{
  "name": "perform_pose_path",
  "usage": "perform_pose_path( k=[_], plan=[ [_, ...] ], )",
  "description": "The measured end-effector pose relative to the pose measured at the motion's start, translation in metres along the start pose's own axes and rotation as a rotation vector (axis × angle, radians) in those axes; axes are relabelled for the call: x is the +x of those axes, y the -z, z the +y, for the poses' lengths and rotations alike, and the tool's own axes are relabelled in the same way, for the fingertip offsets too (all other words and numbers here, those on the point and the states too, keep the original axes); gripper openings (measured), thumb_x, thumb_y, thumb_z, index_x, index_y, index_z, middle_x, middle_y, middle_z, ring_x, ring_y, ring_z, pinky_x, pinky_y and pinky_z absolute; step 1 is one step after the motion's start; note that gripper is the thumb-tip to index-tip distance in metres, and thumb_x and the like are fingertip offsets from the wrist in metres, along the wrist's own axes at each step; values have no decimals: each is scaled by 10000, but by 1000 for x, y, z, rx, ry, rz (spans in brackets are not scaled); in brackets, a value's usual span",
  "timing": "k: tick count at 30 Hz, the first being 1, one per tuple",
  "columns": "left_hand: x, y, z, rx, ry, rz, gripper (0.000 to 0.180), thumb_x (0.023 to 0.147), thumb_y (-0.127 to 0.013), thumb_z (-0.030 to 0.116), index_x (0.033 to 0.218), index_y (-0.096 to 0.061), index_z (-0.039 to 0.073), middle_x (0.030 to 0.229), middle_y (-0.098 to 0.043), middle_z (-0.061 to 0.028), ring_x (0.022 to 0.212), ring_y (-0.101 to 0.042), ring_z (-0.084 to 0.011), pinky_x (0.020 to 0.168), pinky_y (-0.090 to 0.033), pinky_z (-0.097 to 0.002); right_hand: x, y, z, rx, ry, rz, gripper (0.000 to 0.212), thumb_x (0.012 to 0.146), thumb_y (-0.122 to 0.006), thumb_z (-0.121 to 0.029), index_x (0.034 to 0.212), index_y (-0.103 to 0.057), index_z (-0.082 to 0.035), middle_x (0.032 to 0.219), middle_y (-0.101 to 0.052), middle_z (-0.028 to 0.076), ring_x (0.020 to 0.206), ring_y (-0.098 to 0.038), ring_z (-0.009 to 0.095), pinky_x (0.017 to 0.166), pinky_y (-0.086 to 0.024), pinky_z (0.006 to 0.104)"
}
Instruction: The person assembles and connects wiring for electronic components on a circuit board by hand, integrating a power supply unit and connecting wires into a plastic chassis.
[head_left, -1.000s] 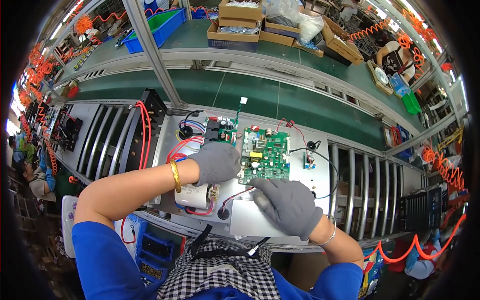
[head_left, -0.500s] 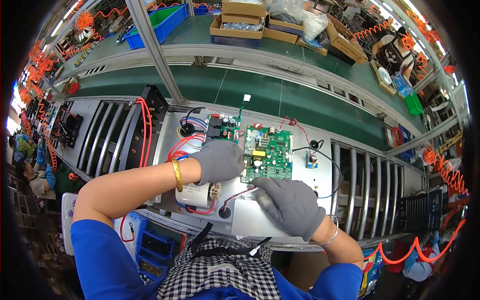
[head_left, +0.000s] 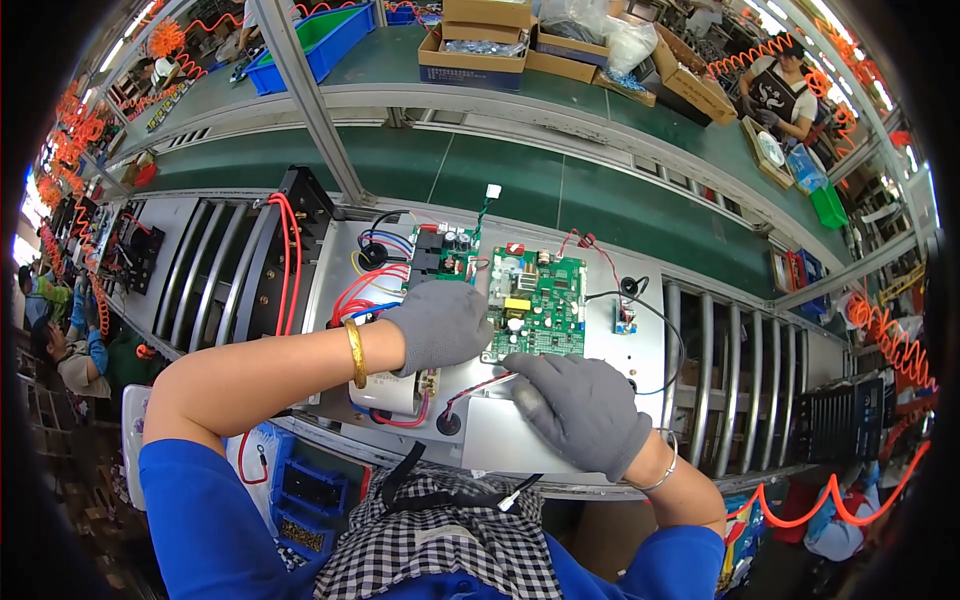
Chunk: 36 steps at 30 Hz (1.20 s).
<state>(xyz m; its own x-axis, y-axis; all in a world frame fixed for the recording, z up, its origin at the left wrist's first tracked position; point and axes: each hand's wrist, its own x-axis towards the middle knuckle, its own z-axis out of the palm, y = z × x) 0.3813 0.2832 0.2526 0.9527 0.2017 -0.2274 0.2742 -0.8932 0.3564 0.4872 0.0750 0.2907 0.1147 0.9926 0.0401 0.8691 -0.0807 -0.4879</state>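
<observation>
We take the big green circuit board (head_left: 545,310) as clock centre, 12 pointing away from the body; it lies flat on a silver metal panel (head_left: 645,350). At 9 o'clock we see the gloved left hand (head_left: 438,325), fingers curled at the board's edge; fingertips hidden, so we can't tell if it grasps anything. At 5 o'clock, the gloved right hand (head_left: 585,415) lies over a silver plate (head_left: 490,440), index finger stretched to the board's near edge; a red-and-black wire pair (head_left: 480,387) at 7 o'clock runs toward its fingertips, but we can't tell whether they pinch it. Also logged: smaller green board (head_left: 450,245) at 10, white cylinder (head_left: 388,392) at 8, red cables (head_left: 355,290) at 9 beyond the left hand, small blue part (head_left: 625,320) at 3, white connector (head_left: 493,191) at 11, rollers (head_left: 733,380) near 4.
</observation>
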Motion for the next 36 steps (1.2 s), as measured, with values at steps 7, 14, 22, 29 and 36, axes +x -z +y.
perform_pose_path(
  k=[7,14,22,29,36],
  plan=[
    [8,11,10,185,-45,-140,398,936,-448,302,927,-674,-25,883,-683,-178,844,-670,-352,805,-523,-459,1,-2,2,3,10,7,270,988,-513,-256,1208,-591,-120,869,-684,119,750,-668,324,656,-516,440],
    [7,20,14,126,-50,-184,428,943,-430,291,971,-658,-71,889,-691,-211,849,-682,-357,797,-532,-456,2,-1,-1,4,2,6,267,981,-525,-258,1195,-594,-114,859,-680,116,753,-669,314,655,-516,437],
    [10,21,15,154,-97,-212,437,966,-455,324,988,-660,-61,913,-684,-224,879,-683,-346,779,-534,-470,3,-3,1,24,12,20,265,974,-536,-257,1188,-588,-110,841,-664,120,728,-662,315,642,-510,434],
    [8,6,16,393,-228,-243,399,983,-483,340,1063,-671,-2,1071,-664,-252,923,-683,-341,805,-522,-488,3,-1,0,33,2,16,263,982,-526,-267,1181,-590,-108,861,-676,124,738,-665,328,646,-508,451],
    [11,24,9,103,-81,-274,364,939,-545,400,999,-656,59,968,-692,-174,926,-678,-329,824,-510,-454,4,-3,1,39,8,-2,264,988,-517,-283,1153,-586,-89,842,-673,142,733,-663,344,650,-515,464]
  ],
)
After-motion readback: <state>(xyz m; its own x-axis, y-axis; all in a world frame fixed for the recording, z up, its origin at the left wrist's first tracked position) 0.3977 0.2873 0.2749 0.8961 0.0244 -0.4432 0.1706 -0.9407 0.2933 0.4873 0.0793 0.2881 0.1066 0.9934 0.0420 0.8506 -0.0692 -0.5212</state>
